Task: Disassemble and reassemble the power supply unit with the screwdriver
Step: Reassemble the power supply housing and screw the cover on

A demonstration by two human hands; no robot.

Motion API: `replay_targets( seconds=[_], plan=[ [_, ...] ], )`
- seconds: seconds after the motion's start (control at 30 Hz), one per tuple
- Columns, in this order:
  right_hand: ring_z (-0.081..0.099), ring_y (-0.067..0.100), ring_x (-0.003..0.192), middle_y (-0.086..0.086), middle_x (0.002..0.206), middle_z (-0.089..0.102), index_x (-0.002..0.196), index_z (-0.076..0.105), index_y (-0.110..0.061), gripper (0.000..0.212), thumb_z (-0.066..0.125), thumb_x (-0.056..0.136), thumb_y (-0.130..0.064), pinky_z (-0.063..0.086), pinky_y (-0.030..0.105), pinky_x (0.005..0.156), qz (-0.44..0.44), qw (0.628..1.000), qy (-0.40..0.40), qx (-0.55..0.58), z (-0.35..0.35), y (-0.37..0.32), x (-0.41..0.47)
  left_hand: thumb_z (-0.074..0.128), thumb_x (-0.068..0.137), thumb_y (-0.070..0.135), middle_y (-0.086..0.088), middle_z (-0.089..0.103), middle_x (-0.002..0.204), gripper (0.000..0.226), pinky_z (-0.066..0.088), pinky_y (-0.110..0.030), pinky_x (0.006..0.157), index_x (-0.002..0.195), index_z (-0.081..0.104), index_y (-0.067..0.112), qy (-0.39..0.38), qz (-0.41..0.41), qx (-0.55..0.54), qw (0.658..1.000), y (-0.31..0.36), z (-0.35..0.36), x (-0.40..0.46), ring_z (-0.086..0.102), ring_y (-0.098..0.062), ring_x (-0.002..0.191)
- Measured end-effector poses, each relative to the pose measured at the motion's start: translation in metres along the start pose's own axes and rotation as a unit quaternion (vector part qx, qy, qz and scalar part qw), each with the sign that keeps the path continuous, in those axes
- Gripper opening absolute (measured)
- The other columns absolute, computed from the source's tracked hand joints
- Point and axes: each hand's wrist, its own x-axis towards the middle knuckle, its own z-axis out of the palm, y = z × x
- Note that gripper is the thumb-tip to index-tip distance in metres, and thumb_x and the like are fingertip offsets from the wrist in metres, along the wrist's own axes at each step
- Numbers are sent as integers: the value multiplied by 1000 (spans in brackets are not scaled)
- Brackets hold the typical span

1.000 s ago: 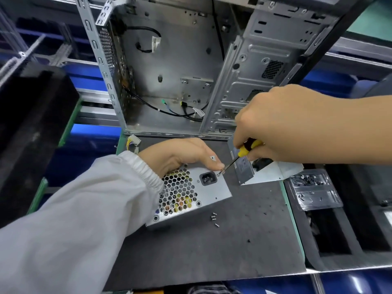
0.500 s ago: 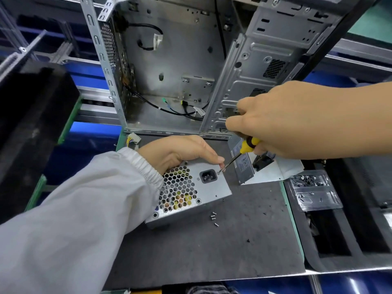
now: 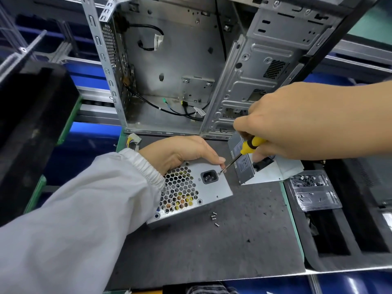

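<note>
Grey mat (image 3: pixel 212 251): power supply unit (image 3: pixel 199 192) is gripped at its top edge by left hand (image 3: pixel 180 152). Screwdriver (image 3: pixel 244 151) is clamped in right hand (image 3: pixel 297 122) fingers, tip set on a corner screw.

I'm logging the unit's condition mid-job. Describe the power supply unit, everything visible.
The power supply unit is a grey sheet-metal box lying on the dark mat, its rear face turned up. That face has a honeycomb vent with coloured parts behind it and a black power socket. The left hand grips its far edge; the screwdriver, held by the right hand, touches a screw beside the socket. Three loose screws lie near it.
</note>
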Motion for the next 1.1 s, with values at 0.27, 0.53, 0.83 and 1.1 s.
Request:
replay_targets(
  seconds=[0.27, 0.53, 0.83, 1.1],
  plan=[
    [44, 13, 60, -9, 91, 35, 85, 16, -32, 36, 51, 92, -30, 25, 25, 46, 6, 995, 88, -38, -3, 1, -13, 67, 90, 19, -26, 68, 104, 21, 53, -34, 77, 101, 73, 2, -1, 7, 5, 1000, -1, 0, 0, 62, -32, 85],
    [32, 11, 54, 0, 84, 38, 83, 39, -16, 43, 23, 98, -53, 20, 24, 44, -12, 997, 50, -61, 1, 2, -10, 68, 83, 1, -16, 71, 88, 12, 53, -34, 85, 92, 75, 6, -20, 36, 10, 999, -2, -1, 1, 65, -23, 80],
    [42, 14, 54, -6, 74, 45, 82, 16, -26, 35, 50, 87, -19, 22, 24, 43, -3, 989, 120, -91, 5, 2, -10, 65, 84, -3, -15, 71, 84, 17, 56, -27, 70, 98, 73, 3, -40, 28, -8, 999, -2, -2, -1, 67, -21, 72],
    [35, 17, 83, -5, 71, 27, 86, 26, -25, 25, 39, 98, -42, 26, 26, 50, -64, 985, 120, -105, 2, 3, -6, 64, 86, -2, -13, 71, 80, 15, 56, -26, 68, 97, 73, 2, -46, 27, -23, 998, -2, -2, 0, 67, -19, 70]
  ],
)
